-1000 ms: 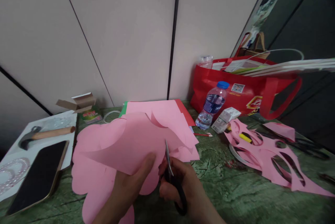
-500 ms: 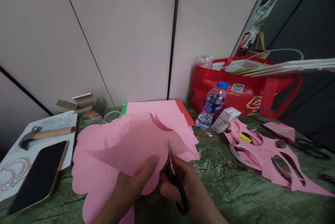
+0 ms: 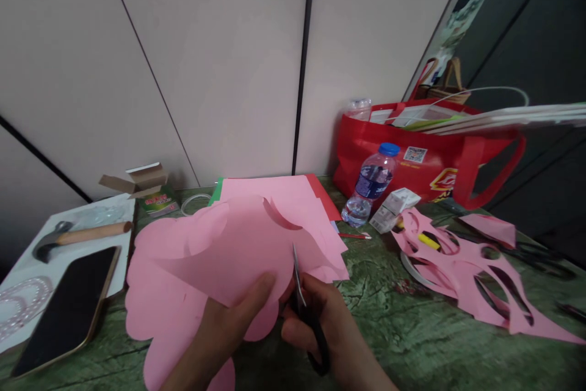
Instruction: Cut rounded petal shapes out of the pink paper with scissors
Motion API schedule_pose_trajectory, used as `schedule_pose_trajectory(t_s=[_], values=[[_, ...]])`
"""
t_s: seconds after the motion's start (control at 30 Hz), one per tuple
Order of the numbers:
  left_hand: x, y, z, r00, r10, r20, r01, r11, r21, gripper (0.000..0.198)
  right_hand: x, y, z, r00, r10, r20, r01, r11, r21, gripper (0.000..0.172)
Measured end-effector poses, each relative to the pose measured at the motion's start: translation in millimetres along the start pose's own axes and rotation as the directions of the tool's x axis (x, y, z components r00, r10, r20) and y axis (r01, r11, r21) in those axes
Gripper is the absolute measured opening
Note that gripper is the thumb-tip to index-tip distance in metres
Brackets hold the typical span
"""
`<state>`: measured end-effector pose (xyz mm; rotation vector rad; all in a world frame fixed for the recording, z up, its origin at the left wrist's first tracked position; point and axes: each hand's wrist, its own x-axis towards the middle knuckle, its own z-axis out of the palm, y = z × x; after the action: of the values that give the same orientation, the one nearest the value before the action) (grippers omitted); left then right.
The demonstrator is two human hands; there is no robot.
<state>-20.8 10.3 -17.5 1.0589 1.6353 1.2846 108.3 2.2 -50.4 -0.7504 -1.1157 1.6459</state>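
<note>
A sheet of pink paper (image 3: pixel 247 244) with a curved edge is pinched in my left hand (image 3: pixel 231 324), thumb on top and fingers hidden beneath. My right hand (image 3: pixel 323 318) is closed round the black handles of the scissors (image 3: pixel 298 284). Their blades point up and away, against the right edge of the sheet. Below and left of the sheet lie pink pieces with scalloped edges (image 3: pixel 155 275). Behind it is a stack of pink sheets (image 3: pixel 274 186) with red and green sheets under them.
On the left are a phone (image 3: pixel 68 308), a hammer (image 3: pixel 91 232), beads (image 3: pixel 27 302) and an opened small box (image 3: pixel 158 199). On the right stand a water bottle (image 3: pixel 372 183), a white carton (image 3: pixel 394 209) and a red bag (image 3: pixel 412 159), with pink scraps (image 3: pixel 476 281) in front.
The pink sheet has shifted slightly in my left hand. Both hands stay in nearly the same place, with the scissors still at the sheet's right edge.
</note>
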Motion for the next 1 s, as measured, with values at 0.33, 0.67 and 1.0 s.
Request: schedule_pose_trajectory(t_s=[0.33, 0.67, 1.0], values=[[0, 2, -0.3, 0.999, 0.037, 0.016, -0.036, 0.999, -0.025, 0.026, 0, 4, -2, 1.0, -0.024, -0.015, 0.024, 0.999, 0.022, 0.036], [2, 3, -0.1, 0.999, 0.046, 0.008, -0.045, 0.991, -0.126, 0.023, -1, 12, -3, 0.997, 0.014, -0.071, -0.015, 1.0, -0.018, 0.035], [3, 6, -1.9, 1.0, 0.002, -0.022, -0.005, 0.993, -0.119, 0.029, 1, 21, -6, 0.998, 0.029, -0.055, -0.029, 1.0, 0.004, 0.036]])
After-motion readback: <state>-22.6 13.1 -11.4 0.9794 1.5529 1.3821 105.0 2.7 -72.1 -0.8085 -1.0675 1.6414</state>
